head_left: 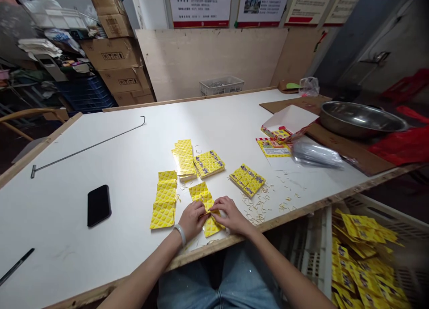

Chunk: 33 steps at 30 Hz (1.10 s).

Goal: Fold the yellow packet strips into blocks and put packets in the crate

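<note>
A yellow patterned card sheet [212,229] lies near the table's front edge, partly covered by my hands. My left hand [192,219] pinches its middle from one side, thumb and fingers together. From the other side my right hand [230,214] is also closed on it, fingertips almost meeting those of the left. Left of them is a long stack of yellow sheets [164,201]. Just beyond stand another yellow stack [183,158] and a pile of printed yellow cards [209,163]. A second printed pile [247,180] sits to the right, beside scattered thin paper slivers [256,208].
On the left are a black phone [99,205], a long metal rod [90,146] and a dark pen-like stick [17,266]. At right are an opened box [293,121], clear plastic sleeves [317,154] and a metal basin [362,116]. A white crate [326,251] holds yellow pieces below.
</note>
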Motion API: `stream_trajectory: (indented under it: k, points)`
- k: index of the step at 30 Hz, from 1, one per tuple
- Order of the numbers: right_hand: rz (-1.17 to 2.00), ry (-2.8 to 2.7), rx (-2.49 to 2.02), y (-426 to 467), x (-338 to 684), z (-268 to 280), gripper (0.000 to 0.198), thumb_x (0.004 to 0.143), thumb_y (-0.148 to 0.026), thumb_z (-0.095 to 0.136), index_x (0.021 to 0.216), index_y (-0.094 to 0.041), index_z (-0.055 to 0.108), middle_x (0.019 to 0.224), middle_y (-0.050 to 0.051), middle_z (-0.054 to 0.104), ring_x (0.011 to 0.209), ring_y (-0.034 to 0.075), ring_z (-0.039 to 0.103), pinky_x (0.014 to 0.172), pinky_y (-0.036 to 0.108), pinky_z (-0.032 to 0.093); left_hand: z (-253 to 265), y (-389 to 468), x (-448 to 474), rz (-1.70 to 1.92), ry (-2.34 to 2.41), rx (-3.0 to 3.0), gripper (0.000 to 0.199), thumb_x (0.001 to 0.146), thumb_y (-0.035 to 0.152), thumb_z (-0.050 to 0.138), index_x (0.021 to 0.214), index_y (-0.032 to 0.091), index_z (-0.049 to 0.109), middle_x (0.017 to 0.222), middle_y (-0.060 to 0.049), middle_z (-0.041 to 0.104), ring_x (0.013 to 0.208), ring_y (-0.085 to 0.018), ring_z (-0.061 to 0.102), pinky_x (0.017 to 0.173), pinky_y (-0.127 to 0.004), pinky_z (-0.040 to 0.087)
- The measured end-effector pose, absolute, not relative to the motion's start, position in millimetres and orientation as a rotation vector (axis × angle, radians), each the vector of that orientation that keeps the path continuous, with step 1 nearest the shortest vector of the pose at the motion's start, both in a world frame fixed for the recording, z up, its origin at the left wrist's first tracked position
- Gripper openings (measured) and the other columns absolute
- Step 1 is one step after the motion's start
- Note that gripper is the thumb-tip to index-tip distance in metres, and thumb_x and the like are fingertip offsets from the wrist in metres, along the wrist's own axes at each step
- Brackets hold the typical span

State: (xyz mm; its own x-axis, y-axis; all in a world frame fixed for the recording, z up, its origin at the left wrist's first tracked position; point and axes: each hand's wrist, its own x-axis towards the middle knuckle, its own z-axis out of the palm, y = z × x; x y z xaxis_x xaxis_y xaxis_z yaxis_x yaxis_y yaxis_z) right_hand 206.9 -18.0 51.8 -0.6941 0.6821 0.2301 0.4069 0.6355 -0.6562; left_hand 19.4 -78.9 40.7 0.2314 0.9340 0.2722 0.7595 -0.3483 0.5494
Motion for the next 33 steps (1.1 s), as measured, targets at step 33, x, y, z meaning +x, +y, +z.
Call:
stream_trajectory:
  k: [33]
  points:
    - [-0.351,-2.076,-1.822,49.3,307.7,93.7,0.033,0.089,-0.044,0.041,0.095,-0.015,0.057,0.095,0.016,0.059,0.094,0.029,0.048,0.082,0.04,0.031,36.3,-79.2,23.5,0.851,1.625,2.526,0.017,0.087,0.034,0.05,0.09,0.018,0.051,0.09,-0.008,0.056,0.081,-0.021,0.056,0.069,-0.035,0.052]
